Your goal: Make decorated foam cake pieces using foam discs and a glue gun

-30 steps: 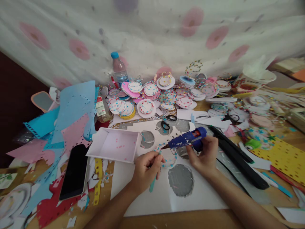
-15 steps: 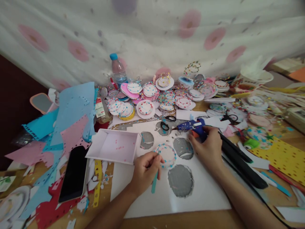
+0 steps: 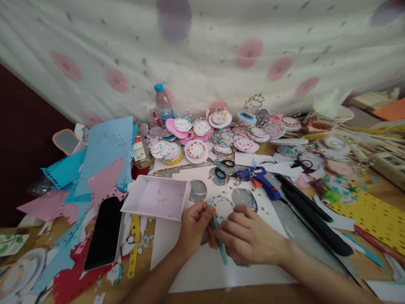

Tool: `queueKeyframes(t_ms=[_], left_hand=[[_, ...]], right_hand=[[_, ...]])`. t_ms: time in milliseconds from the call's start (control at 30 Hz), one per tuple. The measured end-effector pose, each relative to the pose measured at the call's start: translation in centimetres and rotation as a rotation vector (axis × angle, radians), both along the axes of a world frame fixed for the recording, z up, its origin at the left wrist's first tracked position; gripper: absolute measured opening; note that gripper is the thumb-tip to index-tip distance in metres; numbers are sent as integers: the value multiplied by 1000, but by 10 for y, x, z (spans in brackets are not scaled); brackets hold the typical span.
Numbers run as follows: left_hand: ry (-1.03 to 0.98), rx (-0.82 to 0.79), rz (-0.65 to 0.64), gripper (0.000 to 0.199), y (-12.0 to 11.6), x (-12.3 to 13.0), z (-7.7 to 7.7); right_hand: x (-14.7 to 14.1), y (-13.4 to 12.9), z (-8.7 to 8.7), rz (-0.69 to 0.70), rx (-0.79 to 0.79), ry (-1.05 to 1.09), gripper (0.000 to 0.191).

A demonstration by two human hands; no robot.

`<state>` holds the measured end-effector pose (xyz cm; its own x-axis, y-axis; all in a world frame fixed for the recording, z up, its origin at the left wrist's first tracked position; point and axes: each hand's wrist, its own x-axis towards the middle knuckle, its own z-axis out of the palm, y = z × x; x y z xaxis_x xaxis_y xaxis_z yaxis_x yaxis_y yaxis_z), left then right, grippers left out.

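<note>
A round pale paper disc point(image 3: 222, 207) with a ring of blue and red beads lies between my hands over the white sheet point(image 3: 177, 261) with round holes. My left hand point(image 3: 195, 226) pinches a teal strip point(image 3: 221, 249) at the disc's left edge. The strip slants down toward me. My right hand point(image 3: 248, 236) has its fingers curled at the disc's lower right, beside the strip; whether it grips the disc or the strip is hidden. The blue glue gun point(image 3: 264, 181) lies on the sheet, out of my hands.
An open white box point(image 3: 155, 196) and a black phone point(image 3: 103, 234) are on the left. Scissors point(image 3: 220, 172), decorated discs point(image 3: 196, 150) and a bottle point(image 3: 163, 105) stand farther back. Black tools point(image 3: 313, 219) lie at right.
My right hand has let go of the glue gun and moved left to the disc and strip. The gun now rests on the table. The view has shifted slightly.
</note>
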<state>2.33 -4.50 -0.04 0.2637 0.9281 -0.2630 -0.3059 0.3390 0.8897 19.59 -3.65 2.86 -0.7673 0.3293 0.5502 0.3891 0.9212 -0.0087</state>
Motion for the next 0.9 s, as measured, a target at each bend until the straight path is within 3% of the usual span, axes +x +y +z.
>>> queueKeyframes(t_ms=[200, 433, 667, 800, 900], left_hand=[[19, 39, 102, 38, -1, 0, 4], [-3, 70, 33, 40, 2, 0, 3], [91, 156, -8, 43, -1, 1, 5], [223, 330, -48, 38, -4, 0, 9], [377, 509, 53, 28, -7, -1, 7]], right_hand=[[-14, 4, -3, 30, 30, -6, 11], [-12, 7, -9, -30, -19, 42, 17], [1, 10, -14, 46, -125, 77, 13], [10, 9, -18, 59, -208, 308, 15], [15, 10, -24, -73, -409, 730, 11]])
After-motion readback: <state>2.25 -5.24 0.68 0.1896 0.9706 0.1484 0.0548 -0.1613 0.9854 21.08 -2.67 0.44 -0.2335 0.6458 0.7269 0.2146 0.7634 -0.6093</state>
